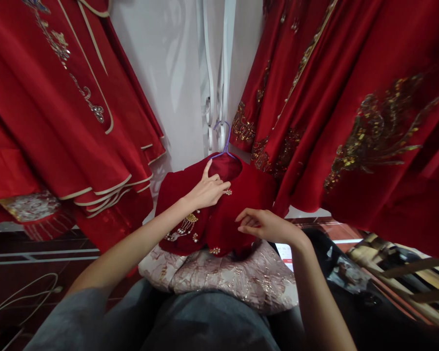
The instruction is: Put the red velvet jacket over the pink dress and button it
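A dark red velvet jacket (256, 187) lies spread over my lap, a purple hanger (227, 146) in its neck opening. My left hand (209, 190) is at the front edge of the neckline, with the index finger pointing up toward the hanger and the other fingers curled on the cloth beside a pearl-and-gold button (228, 192). Just over the right front panel, my right hand (261, 225) is loosely bent, fingers apart and holding nothing. A gold fan-shaped ornament (192, 218) with pearl strands decorates the left front. Beneath the jacket shows pale pink brocade fabric (227, 275).
Long red garments hang on both sides: a gold-trimmed one (106, 146) at left, a sequinned one (314, 146) at right. White cabinet doors (161, 73) stand behind. A white cable (40, 287) lies low at left. A lit screen (285, 252) shows beside my right wrist.
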Tool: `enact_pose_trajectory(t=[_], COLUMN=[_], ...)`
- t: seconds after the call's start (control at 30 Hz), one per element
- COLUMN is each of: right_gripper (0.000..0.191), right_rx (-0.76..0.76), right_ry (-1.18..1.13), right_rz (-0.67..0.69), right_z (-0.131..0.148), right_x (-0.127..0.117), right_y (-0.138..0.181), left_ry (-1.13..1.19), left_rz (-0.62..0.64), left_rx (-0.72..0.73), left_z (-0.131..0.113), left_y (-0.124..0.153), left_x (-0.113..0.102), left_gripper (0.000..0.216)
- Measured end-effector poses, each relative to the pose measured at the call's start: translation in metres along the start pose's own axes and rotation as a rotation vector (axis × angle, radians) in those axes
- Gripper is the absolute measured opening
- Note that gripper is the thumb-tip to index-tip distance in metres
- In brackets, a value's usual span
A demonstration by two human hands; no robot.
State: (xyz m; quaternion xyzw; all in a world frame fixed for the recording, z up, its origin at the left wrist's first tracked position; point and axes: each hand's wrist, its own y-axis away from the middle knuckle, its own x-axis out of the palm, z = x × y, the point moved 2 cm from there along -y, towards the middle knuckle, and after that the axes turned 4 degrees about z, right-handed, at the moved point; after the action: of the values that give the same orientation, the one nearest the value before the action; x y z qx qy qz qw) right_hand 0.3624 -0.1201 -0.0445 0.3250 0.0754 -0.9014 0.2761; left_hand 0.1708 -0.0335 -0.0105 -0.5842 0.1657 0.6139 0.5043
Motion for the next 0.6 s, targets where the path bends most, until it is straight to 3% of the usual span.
enact_pose_trajectory(t=[0.1, 0.23, 0.33, 0.4, 0.5, 0.6], right_gripper=[0.024, 0.033, 0.057, 0.077, 0.106, 0.117], right_rx=[0.028, -0.026, -0.222, -0.26, -0.086, 0.039], right_ry=[-0.043, -0.35, -0.685, -0.748, -0.467, -0.085], right_rz=[-0.048, -0.276, -0.328, -0.371, -0.555, -0.744], right_z=[-0.007, 0.002, 0.02, 0.025, 0.013, -0.008], right_x=[-0.002, -0.006, 0.006, 0.02, 0.031, 0.016], right_y=[-0.004, -0.021, -0.046, -0.062, -0.075, -0.071], left_ry=[-0.048, -0.169, -0.277, -0.306, -0.278, -0.2], left_rz=[-0.028, -0.041, -0.029, -0.066, -0.16, -0.197], left_rx=[-0.018, -0.131, -0.223, -0.28, -0.455, -0.652], left_z=[0.0, -0.001, -0.001, 0.0, 0.01, 0.035], left_y=[0.007, 0.029, 0.046, 0.054, 0.063, 0.071], left_x=[-0.004, -0.012, -0.008, 0.0, 0.006, -0.003], left_gripper=[0.024, 0.03, 0.047, 0.062, 0.08, 0.086])
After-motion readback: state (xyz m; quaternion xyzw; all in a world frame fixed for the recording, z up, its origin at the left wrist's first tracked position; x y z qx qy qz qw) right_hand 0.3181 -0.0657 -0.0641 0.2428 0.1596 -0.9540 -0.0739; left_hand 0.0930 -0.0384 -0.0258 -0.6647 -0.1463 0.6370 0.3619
